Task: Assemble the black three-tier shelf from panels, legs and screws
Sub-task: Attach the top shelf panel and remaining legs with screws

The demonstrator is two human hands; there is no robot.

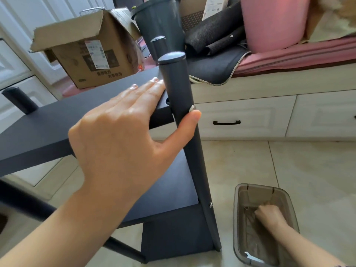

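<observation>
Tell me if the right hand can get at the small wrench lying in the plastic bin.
Probably yes: the right hand is already inside the open-topped bin, and the white wrench lies uncovered at its near end with nothing between them.

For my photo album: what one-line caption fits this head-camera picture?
Left hand steadies the top panel against a leg while the right hand reaches into a plastic bin.

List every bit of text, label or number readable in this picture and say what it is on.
No text here reads clearly.
Cardboard box, white shipping label: print and barcode too small to read.
Box front, dark printed characters: two lines, too blurred to quote.
White paper at top, behind the dark mats: fine print, unreadable.
Shelf, leg, bin: no text visible.
</observation>
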